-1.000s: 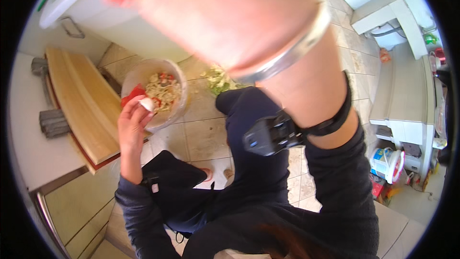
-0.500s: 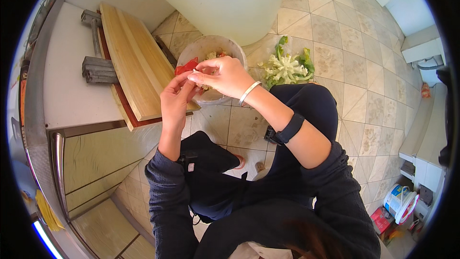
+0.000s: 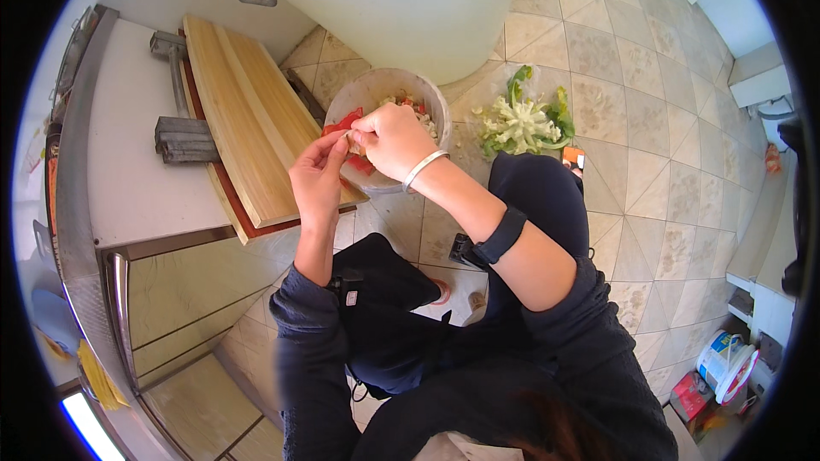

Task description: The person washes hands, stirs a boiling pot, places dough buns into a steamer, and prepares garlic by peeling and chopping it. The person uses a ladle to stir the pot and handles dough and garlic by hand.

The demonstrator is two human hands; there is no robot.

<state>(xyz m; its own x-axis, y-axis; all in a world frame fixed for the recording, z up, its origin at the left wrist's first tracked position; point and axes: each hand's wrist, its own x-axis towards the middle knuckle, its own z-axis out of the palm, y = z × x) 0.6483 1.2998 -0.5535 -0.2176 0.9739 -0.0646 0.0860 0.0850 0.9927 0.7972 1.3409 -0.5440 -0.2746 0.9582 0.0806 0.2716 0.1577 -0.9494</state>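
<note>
My left hand (image 3: 316, 179) and my right hand (image 3: 395, 138) meet fingertip to fingertip above a white bucket (image 3: 443, 115). Between their pinched fingers is a small pale piece (image 3: 347, 140), mostly covered, whose kind I cannot make out. Inside the bucket lie a crumpled red plastic bag (image 3: 343, 119) and pale, crumbly scraps (image 3: 424, 123). Right of the bucket, a cut-up head of cauliflower (image 3: 521, 124) with green leaves rests on clear plastic on the floor, apart from both hands.
Wooden boards (image 3: 248, 111) lean at the left beside a white cabinet (image 3: 128, 119). A big whitish tub (image 3: 401, 8) stands beyond the bucket. My knees flank the tiled floor (image 3: 636, 119) below. At the far right sits a small white pail (image 3: 724, 365).
My right hand has turned, its fingers now curled in with the knuckles up. My left hand stays pinched against it. The whole view has shifted slightly.
</note>
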